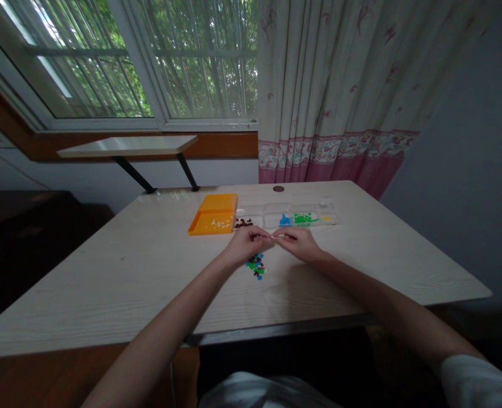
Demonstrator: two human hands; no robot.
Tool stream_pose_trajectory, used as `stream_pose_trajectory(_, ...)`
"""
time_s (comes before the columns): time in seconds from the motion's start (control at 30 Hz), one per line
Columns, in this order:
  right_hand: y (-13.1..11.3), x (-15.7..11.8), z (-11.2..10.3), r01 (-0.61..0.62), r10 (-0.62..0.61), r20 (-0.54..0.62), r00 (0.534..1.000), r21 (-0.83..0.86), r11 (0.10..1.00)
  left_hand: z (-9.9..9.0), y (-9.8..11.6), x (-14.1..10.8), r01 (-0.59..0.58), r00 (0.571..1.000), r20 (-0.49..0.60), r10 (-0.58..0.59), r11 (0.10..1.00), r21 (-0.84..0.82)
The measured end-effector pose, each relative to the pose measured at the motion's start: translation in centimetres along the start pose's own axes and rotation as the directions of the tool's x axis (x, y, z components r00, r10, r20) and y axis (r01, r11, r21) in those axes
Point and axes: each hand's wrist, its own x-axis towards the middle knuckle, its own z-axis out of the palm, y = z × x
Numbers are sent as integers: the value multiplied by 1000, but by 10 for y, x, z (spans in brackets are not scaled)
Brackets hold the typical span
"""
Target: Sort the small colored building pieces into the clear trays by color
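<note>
My left hand (246,245) and my right hand (300,243) meet above the table, fingertips pinched together. Whatever lies between the fingertips is too small to make out. Just below my left hand, a loose pile of small blue, green, brown and white pieces (257,267) lies on the tabletop. Beyond the hands is an orange box (217,202) with small white pieces (220,224) in its near part. Beside it, a clear compartment tray (272,209) holds brown pieces (243,222), blue pieces (285,220), green pieces (304,219) and a few yellow pieces (327,218).
The pale wooden table (149,283) runs to the wall under the window. A raised shelf (127,145) on black legs stands at its back left. A round brown disc (279,188) sits near the back edge. A curtain (319,102) hangs behind.
</note>
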Motion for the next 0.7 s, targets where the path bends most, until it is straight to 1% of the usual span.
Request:
stream_pose_trajectory(0.1,1,0,0,14,-14,-20,1000,-1,1000,1,3,-1,-5,1000,-13,5,1000,6)
stream_pose_trajectory(0.2,1,0,0,61,-61,-10,998,-22,998,1,4,-1,-8,1000,-29,9,1000,11)
stream_pose_trajectory(0.3,1,0,-1,115,-115,5,993,-78,990,2,1,-1,-6,999,-41,7,1000,25)
stream_pose_trajectory(0.47,1,0,0,146,-144,25,989,-178,973,-1,-3,1,-31,999,-41,35,995,90)
stream_pose_trajectory(0.53,1,-1,0,134,-130,37,991,-190,973,-5,-2,1,-47,998,-44,54,986,159)
stream_pose_trajectory(0.6,1,-2,0,97,-89,49,995,-202,975,-11,0,0,-89,994,-38,104,954,285)
stream_pose_trajectory(0.63,1,-2,1,76,-64,63,996,-208,975,-14,2,-1,-117,990,-31,137,925,360)
stream_pose_trajectory(0.7,0,-3,2,53,-26,129,991,-211,976,-23,4,-2,-164,981,-11,196,852,498)
